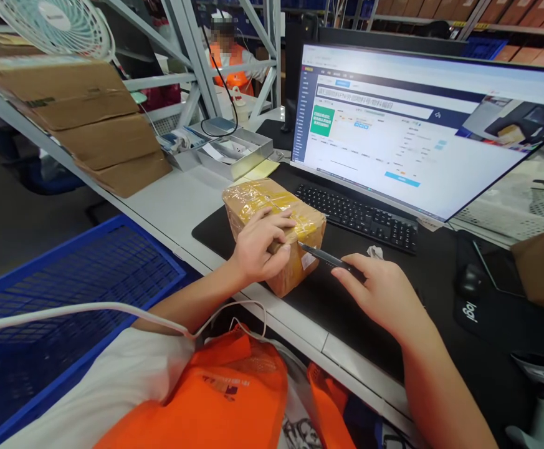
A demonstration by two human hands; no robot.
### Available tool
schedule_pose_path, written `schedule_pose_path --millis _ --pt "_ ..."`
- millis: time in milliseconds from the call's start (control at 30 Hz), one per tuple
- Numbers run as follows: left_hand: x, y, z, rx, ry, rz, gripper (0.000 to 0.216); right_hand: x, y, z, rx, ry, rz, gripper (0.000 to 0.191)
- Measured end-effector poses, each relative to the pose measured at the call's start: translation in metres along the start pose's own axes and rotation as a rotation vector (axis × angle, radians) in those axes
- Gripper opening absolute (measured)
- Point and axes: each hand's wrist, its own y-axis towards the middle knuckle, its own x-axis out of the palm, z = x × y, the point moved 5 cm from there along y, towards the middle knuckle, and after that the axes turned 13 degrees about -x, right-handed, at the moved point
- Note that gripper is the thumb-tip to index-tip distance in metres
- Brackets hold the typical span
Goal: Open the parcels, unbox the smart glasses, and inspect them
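Observation:
A cardboard box (pixel 272 196) wrapped in shiny clear and yellowish tape stands on the black desk mat. My left hand (pixel 260 246) grips its near top edge, fingers bent over the top and thumb against the side. My right hand (pixel 377 287) is closed around a dark utility knife (pixel 325 256). The knife points left, and its tip meets the box near my left fingers. A white label (pixel 308 259) shows on the box's side, just below the blade. The underside of the box is hidden.
Behind the box are a black keyboard (pixel 358 215) and a lit monitor (pixel 369 137). A mouse (pixel 468 280) and phone (pixel 498 268) lie right. A metal tray (pixel 253 149) and stacked cartons (pixel 108 137) stand left, above a blue crate (pixel 154 249). A white cable (pixel 113 307) crosses my left arm.

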Motion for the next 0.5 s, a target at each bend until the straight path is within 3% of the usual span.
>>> schedule_pose_path --millis 267,500 --pt "0.001 -0.004 0.0 -0.002 0.027 -0.03 0.014 0.001 -0.001 -0.004 -0.009 -0.035 0.01 0.032" --pt "0.004 -0.014 0.006 0.082 0.081 -0.071 0.012 -0.006 -0.008 0.005 -0.029 -0.062 0.032 0.033"
